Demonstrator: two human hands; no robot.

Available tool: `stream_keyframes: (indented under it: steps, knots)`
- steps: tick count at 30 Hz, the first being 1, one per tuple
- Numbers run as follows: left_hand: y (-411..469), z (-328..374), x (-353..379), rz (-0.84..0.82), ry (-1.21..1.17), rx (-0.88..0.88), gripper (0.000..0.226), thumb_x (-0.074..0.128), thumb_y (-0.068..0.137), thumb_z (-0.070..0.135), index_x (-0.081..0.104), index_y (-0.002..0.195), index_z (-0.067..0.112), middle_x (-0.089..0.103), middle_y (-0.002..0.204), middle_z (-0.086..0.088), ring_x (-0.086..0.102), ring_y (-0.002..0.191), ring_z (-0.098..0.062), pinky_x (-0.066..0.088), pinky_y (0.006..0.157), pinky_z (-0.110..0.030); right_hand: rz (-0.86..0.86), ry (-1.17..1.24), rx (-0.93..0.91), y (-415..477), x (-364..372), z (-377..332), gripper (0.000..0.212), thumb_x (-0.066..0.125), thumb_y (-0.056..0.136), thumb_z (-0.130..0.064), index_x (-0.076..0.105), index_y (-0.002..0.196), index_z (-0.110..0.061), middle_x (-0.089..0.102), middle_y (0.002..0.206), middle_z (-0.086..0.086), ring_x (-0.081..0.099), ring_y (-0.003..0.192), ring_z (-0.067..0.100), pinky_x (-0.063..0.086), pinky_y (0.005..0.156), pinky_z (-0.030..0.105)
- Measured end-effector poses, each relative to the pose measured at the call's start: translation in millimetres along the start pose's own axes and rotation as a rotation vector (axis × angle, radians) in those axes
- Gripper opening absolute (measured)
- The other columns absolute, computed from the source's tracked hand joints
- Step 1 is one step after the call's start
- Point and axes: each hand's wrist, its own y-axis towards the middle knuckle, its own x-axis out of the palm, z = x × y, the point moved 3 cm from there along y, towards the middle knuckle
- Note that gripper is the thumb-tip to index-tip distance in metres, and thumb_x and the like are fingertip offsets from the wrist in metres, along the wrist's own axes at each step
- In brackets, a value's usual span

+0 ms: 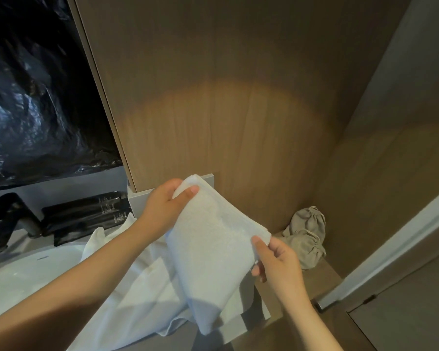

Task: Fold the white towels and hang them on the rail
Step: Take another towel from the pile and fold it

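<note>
**Over the counter, a folded towel held by two corners**

Nearest the camera, both bare forearms reach forward and up from the lower edge of the view. Between them hangs the white towel (211, 249), folded into a long strip. Its free end droops below the grips and toward the camera. Its long axis climbs from that end up to the held edge.

The right hand (276, 259) pinches the right corner of that edge, thumb lying on the near face and fingers curled behind. The left hand (162, 206) sits higher and farther out, pinching the left corner the same way, thumb on top. The held edge therefore slants down from the left grip to the right.

Under the grips a second white cloth (137, 287) lies crumpled across the counter and over the rim of the basin (23, 274).

Left of the left grip stand a dark tap (13, 219) and black bottles (86, 211). Right of the right grip rests a grey drawstring bag (307, 236).

Beyond the hands rises a wood panel (226, 97), with black plastic sheeting (36, 97) to its left.
</note>
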Motion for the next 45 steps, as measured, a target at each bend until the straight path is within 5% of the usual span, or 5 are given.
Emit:
stream_keyframes:
  steps: [14,29,34,37,45]
  knots:
    - [0,159,-26,0.142,-0.103,0.350,0.032,0.053,0.095,0.040,0.067,0.094,0.011,0.067,0.090,-0.010,0.062,0.082,-0.031,0.050,0.068,-0.045,0.255,-0.115,-0.644,18,-81,-193,0.025,0.051,0.097,-0.038,0.066,0.086,-0.020,0.064,0.073,-0.011,0.059,0.061,0.004,0.041,0.047,0.010]
    - [-32,305,-116,-0.013,-0.099,0.545,0.041,0.062,0.092,0.037,0.060,0.073,0.000,0.047,0.042,0.004,0.038,0.033,-0.007,0.029,0.036,-0.015,0.445,0.061,-0.965,-95,-110,-336,0.016,0.055,0.098,-0.020,0.068,0.093,-0.013,0.072,0.079,0.006,0.072,0.064,0.018,0.051,0.049,0.019]
    - [-51,331,-120,-0.259,-0.388,0.347,0.026,0.055,0.098,0.029,0.057,0.102,0.004,0.045,0.055,0.000,0.059,0.042,-0.005,0.044,0.040,-0.015,0.494,0.058,-1.059,-128,-112,-357,0.013,0.055,0.099,-0.020,0.064,0.093,-0.014,0.070,0.085,0.001,0.073,0.071,0.012,0.056,0.055,0.021]
    - [-59,349,-120,-0.335,-0.558,0.367,0.025,0.051,0.100,0.024,0.052,0.107,0.000,0.044,0.046,-0.005,0.068,0.049,-0.020,0.056,0.091,-0.043,0.549,0.017,-1.122,-140,-115,-370,0.012,0.054,0.099,-0.025,0.063,0.094,-0.018,0.070,0.087,-0.003,0.072,0.072,0.007,0.052,0.057,0.013]
    - [-67,401,-121,-0.225,-0.570,0.553,0.038,0.053,0.099,0.022,0.049,0.120,-0.010,0.069,0.103,-0.027,0.074,0.081,-0.029,0.061,0.066,-0.026,0.599,0.017,-1.235,-133,-141,-412,0.013,0.053,0.100,-0.028,0.062,0.097,-0.019,0.069,0.090,-0.010,0.072,0.079,0.003,0.057,0.069,0.017]
